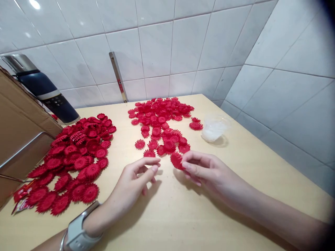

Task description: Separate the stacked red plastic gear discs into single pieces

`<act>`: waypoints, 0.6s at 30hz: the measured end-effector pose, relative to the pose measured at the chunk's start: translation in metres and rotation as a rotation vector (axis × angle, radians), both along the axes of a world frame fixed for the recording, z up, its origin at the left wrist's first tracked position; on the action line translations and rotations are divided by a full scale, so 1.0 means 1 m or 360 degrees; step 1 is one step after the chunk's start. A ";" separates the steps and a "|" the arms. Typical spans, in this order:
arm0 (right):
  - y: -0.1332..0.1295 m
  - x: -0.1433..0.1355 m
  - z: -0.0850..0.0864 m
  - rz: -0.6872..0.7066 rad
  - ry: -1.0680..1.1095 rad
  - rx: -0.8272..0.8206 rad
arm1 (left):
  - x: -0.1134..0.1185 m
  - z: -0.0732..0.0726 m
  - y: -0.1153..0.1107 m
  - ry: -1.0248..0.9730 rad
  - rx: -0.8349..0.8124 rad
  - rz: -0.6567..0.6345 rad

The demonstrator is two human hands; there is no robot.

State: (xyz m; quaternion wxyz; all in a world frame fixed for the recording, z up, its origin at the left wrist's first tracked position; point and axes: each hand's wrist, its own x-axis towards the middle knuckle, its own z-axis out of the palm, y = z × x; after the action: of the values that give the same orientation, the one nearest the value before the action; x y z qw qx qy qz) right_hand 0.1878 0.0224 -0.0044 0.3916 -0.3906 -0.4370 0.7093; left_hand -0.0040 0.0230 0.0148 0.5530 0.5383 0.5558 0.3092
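Observation:
Between thumb and fingers, my right hand (pixel 202 169) pinches a red flower-shaped piece (pixel 176 160) just above the table, in front of the middle pile. My left hand (pixel 138 176) is to its left, thumb and fingers apart, with nothing seen between them. Beyond both hands, a pile of small red flower pieces (pixel 161 113) spreads toward the wall, with looser ones nearer me. A second pile of red flower pieces (pixel 81 162), some looking stacked, lies on the left. A clear plastic cup (pixel 213 130) with whitish contents stands to the right of the middle pile.
A cardboard box (pixel 21 118) stands at the left edge, with a dark blue flask (pixel 49 90) leaning beside it. A red wrapper (pixel 23 197) lies by the left pile. A metal strip (pixel 117 75) leans on the tiled wall behind the table (pixel 172 216).

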 end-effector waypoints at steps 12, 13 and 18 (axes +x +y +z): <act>-0.003 0.002 0.003 -0.0289 -0.0700 0.0646 | 0.000 -0.001 -0.012 0.0396 0.0474 -0.0368; -0.006 0.001 0.002 -0.0249 -0.0787 0.0705 | 0.000 0.000 -0.013 0.0419 0.0494 -0.0372; -0.011 -0.002 -0.006 0.0000 -0.1003 0.1108 | -0.002 0.003 -0.013 0.0601 0.0604 -0.0404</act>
State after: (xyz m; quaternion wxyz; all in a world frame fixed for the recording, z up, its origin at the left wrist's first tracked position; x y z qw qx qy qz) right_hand 0.1861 0.0112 -0.0105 0.3474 -0.4323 -0.7466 0.3674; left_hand -0.0061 0.0103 0.0177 0.3634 0.7454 0.5093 0.2303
